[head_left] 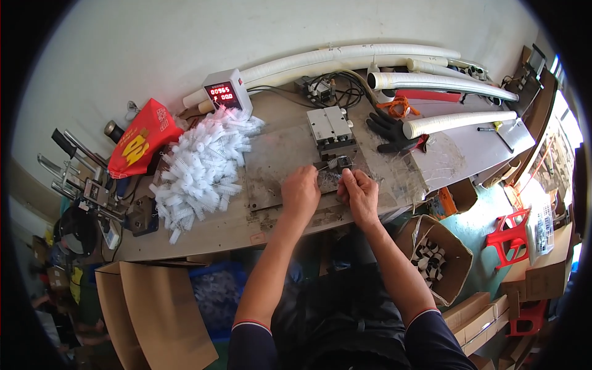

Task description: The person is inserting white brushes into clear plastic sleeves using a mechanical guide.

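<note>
Just on the near side of a pale grey metal box (330, 125), a small dark metal fixture (345, 162) sits above the workbench (213, 235). It is compact and squarish, with glints along its edges; a short coil (333, 163), grey and spring-like, lies at its left. Finer details are too small to make out. The box itself has a flat, light top marked by a few dark round spots.

Nearer the person than the box and to its left, the left hand (300, 194) is curled, fingertips beside the coil; whether it grips anything cannot be told. Nearer the person and to the box's right, the right hand (359, 196) has thumb and fingers bent together close to the fixture; what, if anything, lies between them is hidden.

Well left of the box is a heap of white ribbed pieces (200, 169); to its right lies a black glove (388, 132).
</note>
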